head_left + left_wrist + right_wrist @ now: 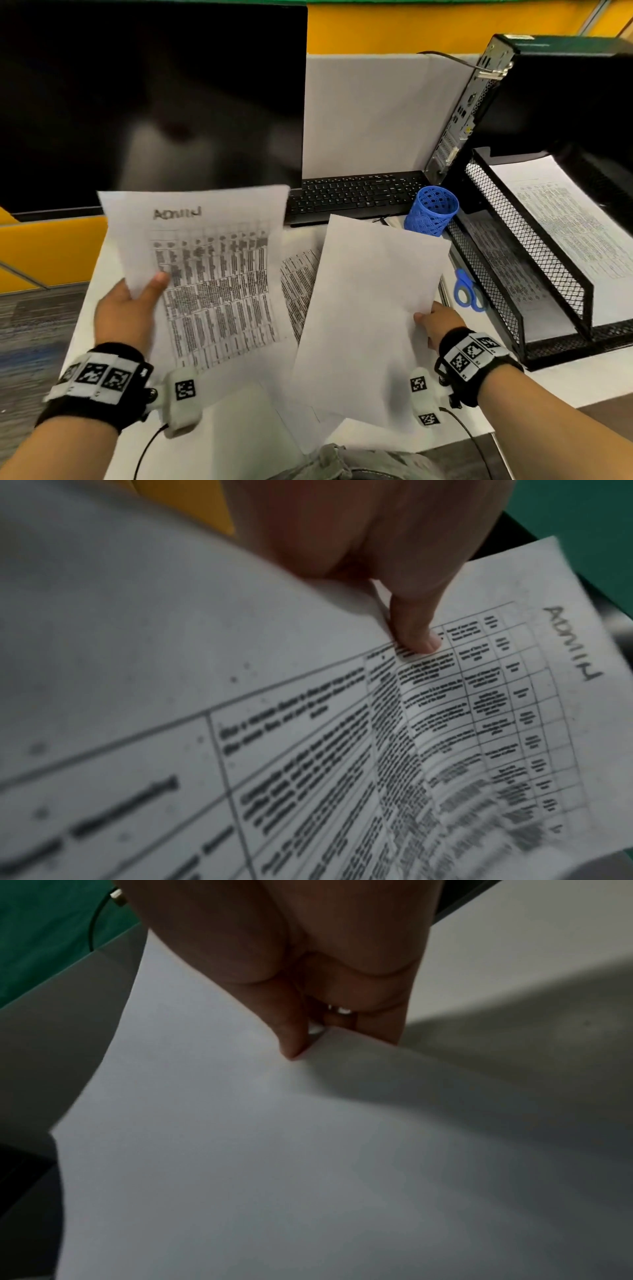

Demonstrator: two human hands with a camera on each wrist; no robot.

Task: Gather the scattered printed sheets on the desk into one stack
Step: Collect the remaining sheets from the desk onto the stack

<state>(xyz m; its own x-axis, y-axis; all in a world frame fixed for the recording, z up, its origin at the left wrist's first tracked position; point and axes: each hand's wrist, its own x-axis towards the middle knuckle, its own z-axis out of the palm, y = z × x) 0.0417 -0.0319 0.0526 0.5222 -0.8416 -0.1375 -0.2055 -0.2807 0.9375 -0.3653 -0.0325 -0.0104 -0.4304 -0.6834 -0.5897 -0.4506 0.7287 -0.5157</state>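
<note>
My left hand [137, 301] pinches a printed sheet [212, 274] by its left edge and holds it raised above the desk. The sheet carries a table and a handwritten word at its top [572, 642]. In the left wrist view the thumb [418, 631] presses on the print. My right hand [435, 322] pinches a blank-faced white sheet [373, 308] at its right edge, lifted beside the first. In the right wrist view the thumb [291, 1042] lies on that sheet [274, 1150]. Another printed sheet [299, 281] lies on the desk between them, partly covered.
A dark monitor [150, 102] stands at the back left, with a keyboard [356, 197] beside it. A blue mesh cup [432, 210], blue scissors [467, 291] and a black mesh tray [555, 274] holding printed paper sit at the right. A computer tower [479, 102] stands behind.
</note>
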